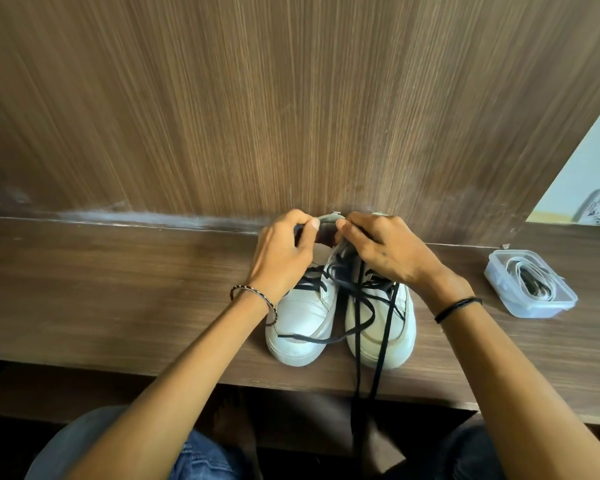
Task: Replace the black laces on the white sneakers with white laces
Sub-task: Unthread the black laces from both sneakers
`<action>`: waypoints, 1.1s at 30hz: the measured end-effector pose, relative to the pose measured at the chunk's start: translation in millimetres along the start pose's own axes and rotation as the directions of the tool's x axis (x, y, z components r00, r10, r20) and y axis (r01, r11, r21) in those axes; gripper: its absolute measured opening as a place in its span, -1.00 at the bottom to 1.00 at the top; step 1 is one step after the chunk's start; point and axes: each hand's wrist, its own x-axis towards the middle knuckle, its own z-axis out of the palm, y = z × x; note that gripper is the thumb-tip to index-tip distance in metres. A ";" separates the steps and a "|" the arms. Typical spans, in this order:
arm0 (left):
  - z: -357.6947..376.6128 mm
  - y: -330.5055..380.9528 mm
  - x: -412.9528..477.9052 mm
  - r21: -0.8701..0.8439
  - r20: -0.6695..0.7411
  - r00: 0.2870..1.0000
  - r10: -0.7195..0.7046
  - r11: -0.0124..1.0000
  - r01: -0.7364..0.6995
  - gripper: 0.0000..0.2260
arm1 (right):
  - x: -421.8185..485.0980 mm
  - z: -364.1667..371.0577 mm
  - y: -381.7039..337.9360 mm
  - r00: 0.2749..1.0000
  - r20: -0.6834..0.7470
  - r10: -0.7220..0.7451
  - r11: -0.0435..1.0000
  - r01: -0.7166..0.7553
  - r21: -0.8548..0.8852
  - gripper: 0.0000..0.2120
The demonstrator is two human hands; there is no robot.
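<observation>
The left-hand sneaker (302,320) and right-hand sneaker (378,344) are standing side by side on the wooden surface (118,289). Their long axes are running front to back, with toes pointing at the person and heels against the back panel (291,98). The loosened black laces (358,323) are trailing over the near edge. The left hand (284,258) is curling round the left-hand sneaker's collar. The right hand (385,258) is pinching at the same opening, though lace or tongue is hard to tell, and it is hiding the other sneaker's mouth. White laces (530,282) are lying in a clear container (541,311) to the right.
</observation>
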 end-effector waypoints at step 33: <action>-18.8 -1.4 3.1 0.239 0.352 0.932 0.085 0.955 -0.178 -0.72 | 2.5 2.5 0.6 1.000 -0.008 0.008 1.000 -0.009 -0.027 -0.68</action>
